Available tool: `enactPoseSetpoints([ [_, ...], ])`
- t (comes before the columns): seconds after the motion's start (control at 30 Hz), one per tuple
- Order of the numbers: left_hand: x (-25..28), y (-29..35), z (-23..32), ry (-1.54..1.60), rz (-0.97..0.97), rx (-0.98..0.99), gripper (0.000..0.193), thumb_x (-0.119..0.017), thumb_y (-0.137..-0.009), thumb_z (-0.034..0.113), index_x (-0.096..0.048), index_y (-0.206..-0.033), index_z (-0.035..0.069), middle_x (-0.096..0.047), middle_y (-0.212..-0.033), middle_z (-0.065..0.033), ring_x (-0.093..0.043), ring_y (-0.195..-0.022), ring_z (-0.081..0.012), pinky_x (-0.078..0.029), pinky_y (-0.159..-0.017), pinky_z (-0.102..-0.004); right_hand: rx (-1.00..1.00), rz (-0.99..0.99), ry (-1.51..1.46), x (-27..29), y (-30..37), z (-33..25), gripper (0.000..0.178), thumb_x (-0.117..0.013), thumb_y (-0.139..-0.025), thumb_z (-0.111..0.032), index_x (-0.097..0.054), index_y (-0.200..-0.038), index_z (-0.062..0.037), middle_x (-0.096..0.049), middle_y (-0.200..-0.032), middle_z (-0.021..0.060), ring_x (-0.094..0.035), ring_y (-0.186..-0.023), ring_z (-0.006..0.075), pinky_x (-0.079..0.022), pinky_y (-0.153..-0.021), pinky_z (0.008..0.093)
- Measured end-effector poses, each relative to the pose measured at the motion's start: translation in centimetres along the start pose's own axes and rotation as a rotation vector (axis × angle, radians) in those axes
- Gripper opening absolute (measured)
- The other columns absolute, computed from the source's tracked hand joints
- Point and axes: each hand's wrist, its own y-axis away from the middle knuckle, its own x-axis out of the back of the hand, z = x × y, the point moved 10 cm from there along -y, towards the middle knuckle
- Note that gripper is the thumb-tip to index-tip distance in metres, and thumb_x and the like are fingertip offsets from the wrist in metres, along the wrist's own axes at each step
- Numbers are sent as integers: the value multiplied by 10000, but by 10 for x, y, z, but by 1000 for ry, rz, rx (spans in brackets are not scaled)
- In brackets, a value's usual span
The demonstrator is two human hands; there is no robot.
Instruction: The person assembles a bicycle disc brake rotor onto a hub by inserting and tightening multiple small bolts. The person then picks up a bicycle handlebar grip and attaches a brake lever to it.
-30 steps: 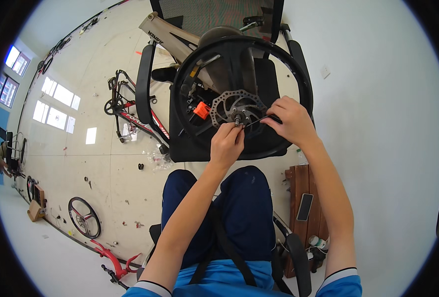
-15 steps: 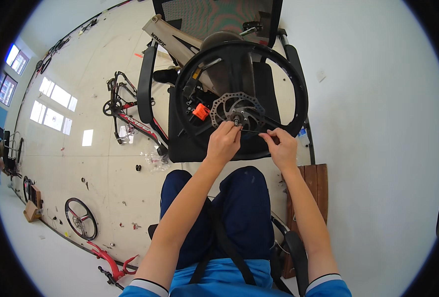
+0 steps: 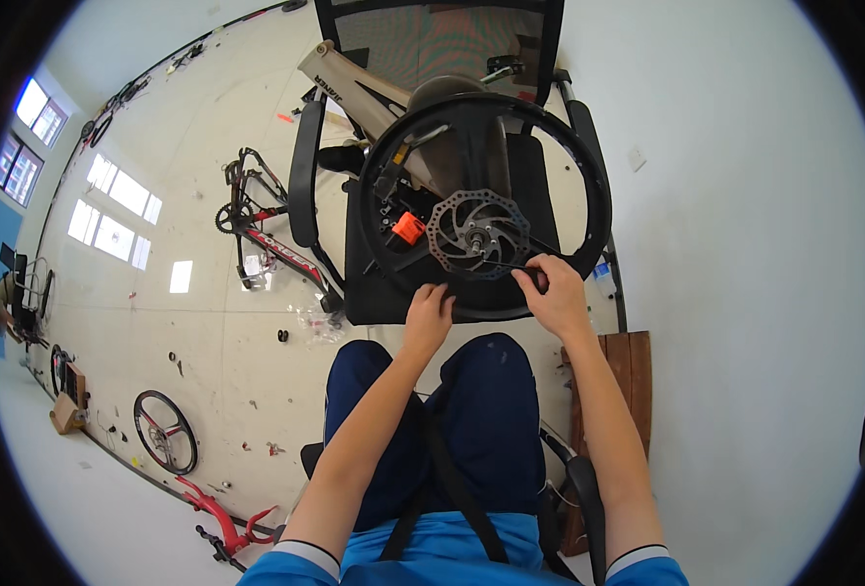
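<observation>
A black spoked wheel (image 3: 600, 186) lies on the seat of an office chair, with a silver disc brake rotor (image 3: 452, 252) around its hub. My left hand (image 3: 427, 320) is at the near edge of the wheel, its fingers curled over the rim, away from the hub. Pinched in my right hand (image 3: 556, 298) is a thin dark rod, which looks like a hex key (image 3: 508, 265). Its far end reaches the hub axle (image 3: 477, 242); whether it sits in a bolt is too small to tell. An orange piece (image 3: 408, 229) lies left of the rotor.
A pale bike frame (image 3: 359, 88) leans across the chair behind the wheel. The chair's armrest (image 3: 304, 181) stands to the left. On the floor are a red-and-black frame (image 3: 281, 252), another wheel (image 3: 166, 430) and a red frame (image 3: 216, 513). A brown wooden bench (image 3: 628, 386) stands at right.
My left hand has let go at the hub and drawn back toward me to the wheel's near rim. My right hand stays with the rod near the hub. The view has shifted slightly.
</observation>
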Motion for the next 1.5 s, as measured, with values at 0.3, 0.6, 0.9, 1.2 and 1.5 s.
enactPoseSetpoints([
  [0.3, -55, -36, -21, -211, -177, -39, 346, -589, -840, -24, -599, -1186, -8, -598, -1089, -234, -574, -1042, -412, -507, -906, -463, -119, 0, -125, -1, -4, 13, 288, -818, -805, -234, -695, -750, 21, -577, -622, 69, -471, -535, 157, -369, -520, 303],
  [0.6, -31, -29, -13, 36, -146, 33, 138, -651, -823, 43, -693, -934, -26, -658, -874, -192, -648, -835, -379, -547, -780, -441, -183, -106, -180, -7, -16, 28, 305, -837, -780, -248, -717, -742, 30, -644, -625, 90, -512, -517, 141, -393, -519, 271],
  [0.9, 18, -8, 7, 337, -43, 162, 131, -743, -829, 42, -728, -932, -38, -737, -833, -137, -743, -729, -210, -580, -666, -294, -285, -281, -200, -17, -20, 42, 322, -809, -829, -273, -734, -743, 28, -632, -577, 51, -490, -508, 96, -386, -517, 259],
  [1.2, 79, -26, 44, 530, 197, 182, 90, -748, -830, 32, -736, -901, -23, -741, -790, -103, -737, -700, -159, -565, -640, -241, -257, -438, -157, -27, -17, 34, 289, -751, -888, -259, -734, -851, 27, -638, -622, 37, -496, -574, 87, -391, -547, 269],
  [1.5, 65, -72, 71, 477, 30, 38, 110, -738, -844, 45, -729, -917, -36, -738, -822, -116, -722, -709, -157, -567, -664, -254, -211, -375, -291, -17, -26, 14, 255, -763, -876, -227, -744, -862, 27, -667, -656, 47, -540, -586, 82, -433, -564, 254],
])
